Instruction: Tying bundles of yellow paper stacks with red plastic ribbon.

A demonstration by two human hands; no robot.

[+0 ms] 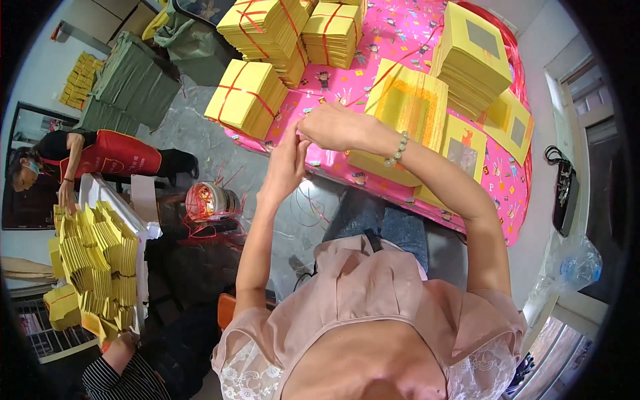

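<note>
My left hand [285,163] and my right hand [337,127] meet over the near-left edge of the pink table cover, fingertips closed together. A thin red string [400,65] runs from behind my right hand toward the far right, and that hand appears closed on it. What the left fingers pinch is too small to make out. Right of my hands lies a stack of yellow paper sheets [417,110] with an orange-patterned top. Just to their left sits a yellow paper bundle [248,97] tied crosswise with red string.
More tied yellow bundles [263,30] stand at the back; a tall yellow stack [472,57] is at the right on the pink cover [323,83]. Red string fills a round container [212,202] on the floor. At left, a co-worker [100,153] reaches toward folded yellow papers [87,253].
</note>
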